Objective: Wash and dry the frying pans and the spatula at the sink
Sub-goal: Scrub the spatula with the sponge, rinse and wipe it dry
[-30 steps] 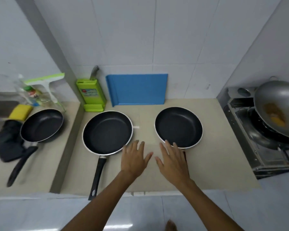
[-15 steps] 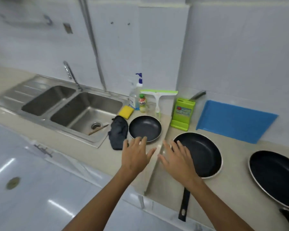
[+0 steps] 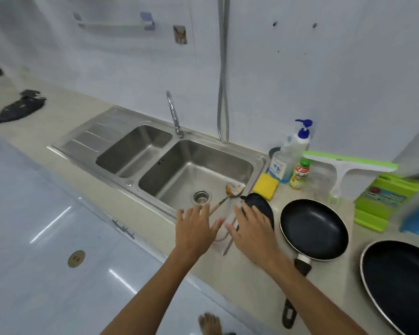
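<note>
**Sink station, hands over the front rim**

Beige counter (image 3: 58,131), white tiled wall, steel double sink (image 3: 136,153). Since the earlier frame the view has swung left; the sink now sits centre. Spatula (image 3: 230,193), soiled, lies in the right basin. Small frying pan (image 3: 313,229) and second pan (image 3: 402,284), black, on counter right. Left hand (image 3: 195,229) and right hand (image 3: 253,229) spread, empty.

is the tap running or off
Off. No stream falls from the faucet spout, and the right basin below it holds only the spatula, with no pooled water visible.
</note>
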